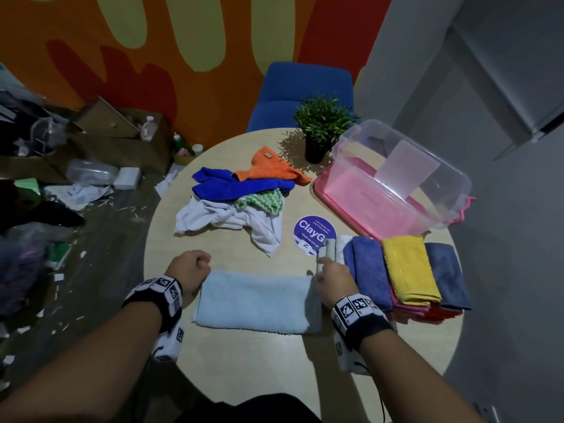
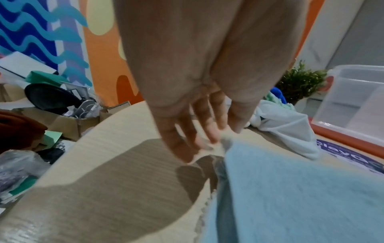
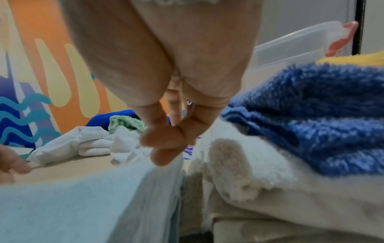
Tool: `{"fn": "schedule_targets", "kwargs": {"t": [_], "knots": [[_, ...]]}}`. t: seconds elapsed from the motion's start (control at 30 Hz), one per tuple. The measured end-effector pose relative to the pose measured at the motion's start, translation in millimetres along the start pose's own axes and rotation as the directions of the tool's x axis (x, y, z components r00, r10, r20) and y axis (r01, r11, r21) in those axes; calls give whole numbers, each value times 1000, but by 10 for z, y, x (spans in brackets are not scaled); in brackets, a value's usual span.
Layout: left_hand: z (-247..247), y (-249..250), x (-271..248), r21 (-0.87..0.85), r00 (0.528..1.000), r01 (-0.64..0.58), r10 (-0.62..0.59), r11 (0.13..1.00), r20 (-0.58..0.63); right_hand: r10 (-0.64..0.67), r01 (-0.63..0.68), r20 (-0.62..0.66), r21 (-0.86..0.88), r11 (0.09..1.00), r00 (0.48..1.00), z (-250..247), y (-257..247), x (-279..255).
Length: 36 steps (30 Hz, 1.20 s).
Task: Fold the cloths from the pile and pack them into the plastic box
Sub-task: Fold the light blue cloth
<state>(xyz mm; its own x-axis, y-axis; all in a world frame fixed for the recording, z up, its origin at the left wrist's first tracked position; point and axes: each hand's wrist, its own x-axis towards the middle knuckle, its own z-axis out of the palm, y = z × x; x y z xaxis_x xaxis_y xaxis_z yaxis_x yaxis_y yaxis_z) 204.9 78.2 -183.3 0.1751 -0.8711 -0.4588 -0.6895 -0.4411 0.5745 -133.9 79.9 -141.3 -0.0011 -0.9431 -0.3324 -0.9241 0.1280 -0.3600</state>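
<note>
Folding in hand: left hand (image 1: 191,270) and right hand (image 1: 332,277) each pinch a far corner of the half-folded light blue cloth (image 1: 258,302), next fold probably across.

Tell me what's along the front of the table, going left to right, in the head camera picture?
Left hand → light blue cloth → right hand → folded blue cloth → folded yellow cloth → folded grey-blue cloth.
</note>
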Motion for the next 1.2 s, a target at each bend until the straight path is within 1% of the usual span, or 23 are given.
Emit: {"fn": "schedule_targets", "kwargs": {"t": [0.03, 0.1, 0.17, 0.23, 0.27, 0.3, 0.37, 0.43, 0.47, 0.5, 0.57, 0.6, 0.63, 0.7, 0.73, 0.8, 0.83, 0.9, 0.93, 0.97, 1.07, 1.13, 1.2], "knots": [[33, 6, 3, 48, 1000, 7, -7, 999, -3, -24, 24, -18, 23, 999, 1000, 6, -18, 2], [116, 26, -3, 180, 996, 21, -36, 983, 80, -98, 98, -4, 39, 994, 995, 48, -64, -40], [242, 43, -12, 357, 985, -5, -57, 934, 162, -176, 172, 137, 39, 984, 975, 153, -109, -129], [370, 65, -44, 471, 977, -35, -69, 881, 202, -214, 233, 333, -17, 972, 918, 300, -147, -219], [422, 90, -65, 498, 976, -49, -65, 866, 209, -228, 270, 396, -53, 961, 890, 366, -158, -254], [448, 134, -91, 509, 975, -69, -51, 858, 218, -238, 296, 425, -76, 952, 873, 415, -157, -275], [437, 261, -148, 467, 966, -135, 11, 874, 259, -215, 279, 448, -81, 957, 868, 435, -151, -295], [342, 480, -238, 350, 938, -234, 116, 907, 327, -219, 251, 405, -26, 968, 888, 383, -116, -284], [287, 619, -288, 294, 909, -306, 186, 906, 372, -234, 230, 342, 54, 972, 910, 312, -131, -294], [228, 779, -347, 246, 869, -392, 269, 886, 416, -258, 225, 264, 147, 963, 929, 218, -172, -307], [118, 1136, -485, 172, 776, -550, 424, 817, 468, -316, 263, 121, 329, 907, 941, 26, -299, -310], [60, 1296, -548, 118, 745, -590, 481, 799, 463, -334, 273, 85, 411, 870, 939, -63, -354, -306], [-5, 1417, -577, 47, 736, -591, 515, 805, 439, -344, 276, 52, 491, 826, 938, -151, -397, -282], [-155, 1553, -584, -70, 753, -550, 531, 832, 389, -336, 265, 3, 607, 749, 942, -341, -431, -217], [-224, 1570, -568, -86, 765, -528, 517, 845, 384, -335, 274, -25, 634, 723, 942, -443, -432, -188], [-321, 1567, -492, -53, 784, -526, 508, 849, 357, -339, 327, -107, 634, 701, 935, -650, -427, -120], [-347, 1569, -466, -75, 796, -525, 521, 848, 309, -342, 351, -140, 623, 700, 929, -746, -428, -82], [-376, 1613, -450, -232, 821, -499, 542, 835, 180, -342, 386, -194, 609, 693, 920, -924, -453, -6], [-395, 1668, -473, -306, 827, -495, 549, 813, 122, -340, 396, -213, 619, 678, 916, -1006, -469, 28], [-414, 1723, -484, -352, 828, -501, 556, 791, 69, -335, 401, -229, 634, 661, 914, -1079, -484, 53], [-507, 1861, -534, -363, 807, -562, 589, 743, -45, -354, 449, -281, 646, 617, 892, -1296, -563, 68], [-581, 1919, -572, -401, 786, -585, 615, 705, -65, -378, 490, -317, 649, 583, 870, -1427, -618, 10], [-626, 1931, -625, -432, 767, -593, 641, 679, -45, -394, 505, -328, 669, 545, 859, -1483, -621, -74]]}}
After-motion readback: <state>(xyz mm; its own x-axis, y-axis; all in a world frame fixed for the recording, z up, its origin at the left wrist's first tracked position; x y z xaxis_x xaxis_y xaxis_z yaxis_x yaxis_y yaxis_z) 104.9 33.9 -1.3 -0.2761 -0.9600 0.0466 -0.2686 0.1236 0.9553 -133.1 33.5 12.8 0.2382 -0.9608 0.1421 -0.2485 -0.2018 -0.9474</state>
